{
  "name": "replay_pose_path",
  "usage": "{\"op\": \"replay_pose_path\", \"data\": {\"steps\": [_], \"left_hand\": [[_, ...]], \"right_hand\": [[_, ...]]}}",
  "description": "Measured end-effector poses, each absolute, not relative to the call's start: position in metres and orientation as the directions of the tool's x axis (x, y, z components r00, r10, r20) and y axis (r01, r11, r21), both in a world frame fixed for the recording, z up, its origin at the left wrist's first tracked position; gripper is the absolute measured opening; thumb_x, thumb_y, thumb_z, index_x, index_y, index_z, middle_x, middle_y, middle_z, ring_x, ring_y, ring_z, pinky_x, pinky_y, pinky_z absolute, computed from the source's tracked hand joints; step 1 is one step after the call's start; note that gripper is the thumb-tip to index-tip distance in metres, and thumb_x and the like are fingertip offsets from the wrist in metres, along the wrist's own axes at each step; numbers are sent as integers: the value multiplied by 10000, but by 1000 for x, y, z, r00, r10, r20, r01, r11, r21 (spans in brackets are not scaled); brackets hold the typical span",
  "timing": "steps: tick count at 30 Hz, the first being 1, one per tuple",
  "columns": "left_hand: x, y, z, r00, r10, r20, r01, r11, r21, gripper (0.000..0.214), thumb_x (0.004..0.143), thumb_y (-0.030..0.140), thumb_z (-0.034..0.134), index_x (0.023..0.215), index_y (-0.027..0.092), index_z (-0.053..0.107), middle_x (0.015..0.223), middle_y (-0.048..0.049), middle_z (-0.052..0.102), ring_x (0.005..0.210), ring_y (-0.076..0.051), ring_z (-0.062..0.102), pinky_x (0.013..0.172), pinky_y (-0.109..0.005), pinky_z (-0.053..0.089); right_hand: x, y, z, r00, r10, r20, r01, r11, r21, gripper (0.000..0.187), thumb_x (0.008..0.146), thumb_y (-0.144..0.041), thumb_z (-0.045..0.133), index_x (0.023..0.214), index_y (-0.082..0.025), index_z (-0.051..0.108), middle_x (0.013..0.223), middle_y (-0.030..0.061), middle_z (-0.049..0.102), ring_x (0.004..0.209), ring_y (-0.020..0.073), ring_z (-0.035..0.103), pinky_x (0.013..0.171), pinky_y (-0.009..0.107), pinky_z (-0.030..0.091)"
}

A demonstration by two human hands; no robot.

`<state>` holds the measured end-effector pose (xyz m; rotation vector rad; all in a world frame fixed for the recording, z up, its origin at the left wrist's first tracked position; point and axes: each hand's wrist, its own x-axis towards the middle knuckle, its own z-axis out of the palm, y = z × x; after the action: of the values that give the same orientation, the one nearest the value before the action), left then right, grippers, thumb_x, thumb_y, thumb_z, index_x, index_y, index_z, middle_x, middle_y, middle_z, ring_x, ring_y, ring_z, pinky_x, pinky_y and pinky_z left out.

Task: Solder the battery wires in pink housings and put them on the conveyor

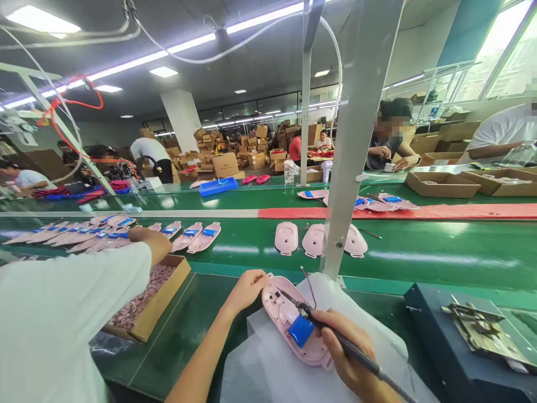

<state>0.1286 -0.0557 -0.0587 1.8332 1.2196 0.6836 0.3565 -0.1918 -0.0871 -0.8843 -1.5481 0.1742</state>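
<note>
In front of me a pink plastic shell [274,313] lies tilted on a white sheet [268,369]. A blue battery pack [301,331] sits inside it, and a thin wire [309,288] with a small plug sticks up at its side. My left hand [249,288] grips the shell's upper left end with fingers closed on the rim. In my right hand [346,341] is a soldering iron [319,320] with a black handle. Its metal tip points at the upper inside of the shell, near a small dark part; whether it touches cannot be told.
Pink shells [286,238] lie on the green conveyor belt [440,246], several with blue packs [205,238]. A co-worker's arm [153,243] reaches over a carton of small pink parts [168,296] at left. A metal post [352,140] rises ahead; a dark blue machine [453,341] stands right.
</note>
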Motion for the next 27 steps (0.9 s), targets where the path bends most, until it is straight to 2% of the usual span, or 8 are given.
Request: {"op": "replay_pose_path", "data": {"steps": [2, 4, 11, 19, 27], "left_hand": [[131, -58, -69, 396, 918, 8, 448, -201, 871, 427, 858, 577, 517, 647, 213, 446, 639, 39, 412, 644, -136, 375, 630, -265, 291], [129, -60, -74, 398, 917, 24, 409, -201, 890, 423, 897, 573, 503, 689, 206, 485, 672, 29, 446, 665, -142, 400, 638, -263, 313], [121, -58, -80, 463, 886, -10, 350, -172, 921, 397, 977, 530, 497, 774, 191, 543, 688, 38, 455, 629, -130, 403, 584, -246, 315], [117, -54, -86, 487, 873, -9, 328, -173, 929, 379, 998, 486, 519, 772, 183, 552, 673, 46, 446, 604, -115, 381, 558, -239, 304], [119, -54, -89, 470, 882, -26, 310, -137, 941, 364, 965, 477, 552, 758, 179, 567, 640, 44, 477, 576, -106, 413, 536, -228, 317]], "right_hand": [[353, -187, -93, 174, 742, 647, 341, 571, -747, 278, 1052, -400, 587, 1014, -258, 823, 615, -1, 749, 440, 170, 675, 421, 247, 570], [352, -182, -96, 247, 822, 513, 251, 457, -853, 346, 1039, -459, 592, 931, -234, 832, 533, -5, 703, 381, 165, 624, 362, 246, 526], [351, -175, -103, 339, 898, 281, 80, 270, -959, 440, 998, -537, 640, 868, -167, 840, 509, 11, 662, 391, 129, 570, 366, 213, 481], [358, -181, -117, 331, 921, 207, 34, 208, -978, 357, 999, -477, 664, 916, -179, 842, 553, 10, 680, 433, 124, 585, 410, 212, 479], [356, -181, -102, 326, 917, 231, 92, 213, -973, 351, 991, -513, 646, 899, -245, 854, 532, 0, 674, 423, 156, 594, 406, 249, 502]]}}
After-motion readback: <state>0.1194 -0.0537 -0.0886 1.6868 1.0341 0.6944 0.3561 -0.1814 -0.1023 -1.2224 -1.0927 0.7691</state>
